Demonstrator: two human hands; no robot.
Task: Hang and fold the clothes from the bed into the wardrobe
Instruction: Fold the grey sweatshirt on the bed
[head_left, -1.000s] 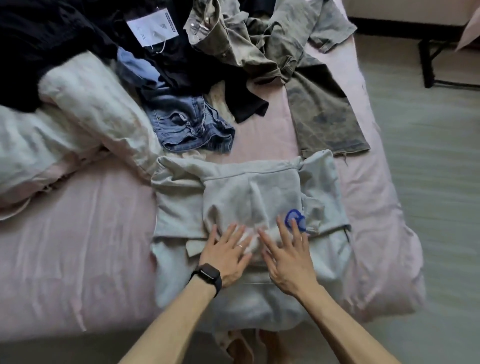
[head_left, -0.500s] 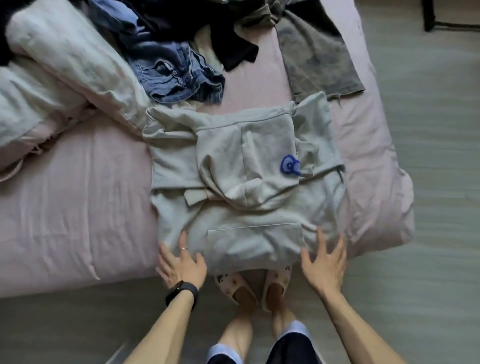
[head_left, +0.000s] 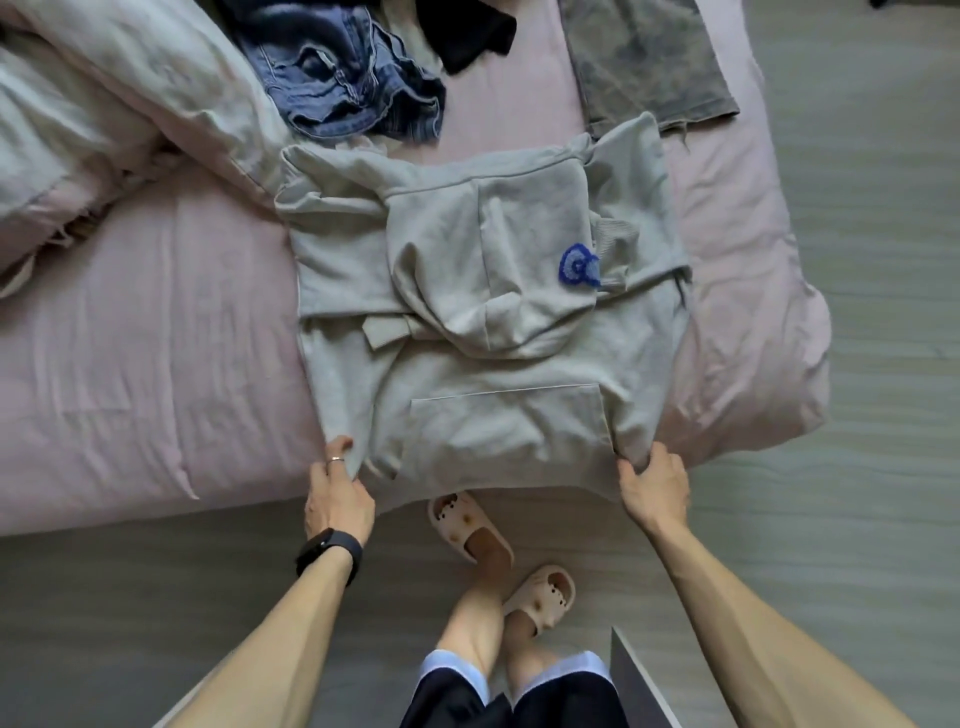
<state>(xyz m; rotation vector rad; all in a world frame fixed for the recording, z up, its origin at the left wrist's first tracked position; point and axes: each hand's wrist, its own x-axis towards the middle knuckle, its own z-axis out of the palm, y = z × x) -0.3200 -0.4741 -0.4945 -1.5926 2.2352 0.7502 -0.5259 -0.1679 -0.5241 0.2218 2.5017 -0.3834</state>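
Pink-sheeted bed (head_left: 156, 364) on grey floor (head_left: 857, 519) bears folded hoodie (head_left: 493, 312).

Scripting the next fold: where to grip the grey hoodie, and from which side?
Grip the grey hoodie by its hem corners, one per hand, from the near side. It lies flat, sleeves and hood folded onto the body, leaving the hem free; the left hand and right hand pinch there.
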